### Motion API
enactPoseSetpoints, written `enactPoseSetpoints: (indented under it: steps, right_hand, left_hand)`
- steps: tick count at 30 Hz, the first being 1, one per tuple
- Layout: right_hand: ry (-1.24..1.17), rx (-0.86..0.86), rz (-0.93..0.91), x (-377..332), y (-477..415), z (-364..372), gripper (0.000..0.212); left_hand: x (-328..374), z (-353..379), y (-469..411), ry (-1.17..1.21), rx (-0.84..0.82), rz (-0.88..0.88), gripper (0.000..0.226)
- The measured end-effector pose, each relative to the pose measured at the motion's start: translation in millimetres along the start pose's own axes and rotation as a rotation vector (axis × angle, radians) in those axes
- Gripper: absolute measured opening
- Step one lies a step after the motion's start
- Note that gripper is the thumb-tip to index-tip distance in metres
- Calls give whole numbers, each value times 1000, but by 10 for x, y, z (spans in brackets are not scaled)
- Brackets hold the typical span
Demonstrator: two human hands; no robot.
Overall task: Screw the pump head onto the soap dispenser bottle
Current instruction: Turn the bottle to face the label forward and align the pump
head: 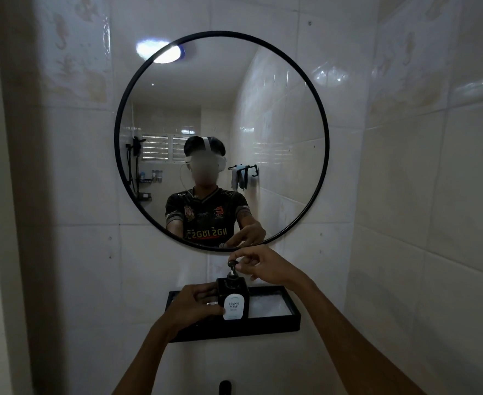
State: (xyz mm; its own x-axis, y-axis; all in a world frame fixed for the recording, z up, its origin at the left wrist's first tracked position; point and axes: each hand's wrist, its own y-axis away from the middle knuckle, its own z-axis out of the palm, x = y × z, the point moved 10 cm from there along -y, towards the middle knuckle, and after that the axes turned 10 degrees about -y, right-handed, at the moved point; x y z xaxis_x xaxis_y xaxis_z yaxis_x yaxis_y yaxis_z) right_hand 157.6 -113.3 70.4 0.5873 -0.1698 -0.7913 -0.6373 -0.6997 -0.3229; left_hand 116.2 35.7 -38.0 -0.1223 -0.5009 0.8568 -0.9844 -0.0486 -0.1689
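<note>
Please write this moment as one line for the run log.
left hand: holds soap bottle on black shelf | right hand: fingertips pinch pump head atop bottle | seating: cannot tell

left hand [199, 305] curled in sideways grip, right hand [258, 266] fingertips pinched

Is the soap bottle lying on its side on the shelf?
No, the soap bottle stands upright on the black shelf, label facing the camera.

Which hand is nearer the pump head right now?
Right. The right hand pinches the pump head from above and to its right; the left hand sits lower, its grip on the left side of the soap bottle.
</note>
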Motion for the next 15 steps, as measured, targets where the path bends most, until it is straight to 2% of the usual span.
enactPoseSetpoints:
  steps: [15]
  right_hand:
    - [-25, -5, 24, -17, 14, -10, 25]
  left_hand:
    - [4, 12, 11, -20, -11, -16, 73]
